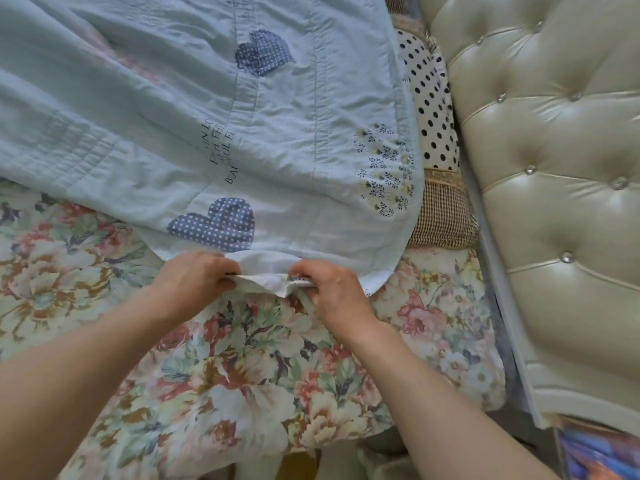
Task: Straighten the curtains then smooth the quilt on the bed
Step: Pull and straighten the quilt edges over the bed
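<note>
A pale blue quilt (166, 109) with dotted blue hearts and printed lettering covers the upper left of the bed. Its near edge is folded back, white underside showing. My left hand (197, 275) grips that edge from the left, and my right hand (332, 292) pinches it a little to the right, the two hands close together. The stretch of hem between them is lifted off the floral sheet (242, 375). No curtains are in view.
A cream tufted headboard (554, 168) runs down the right side. Between it and the quilt lie a black-dotted white pillow (429, 109) and a checked cushion (443, 216). The bed's near edge is at the bottom.
</note>
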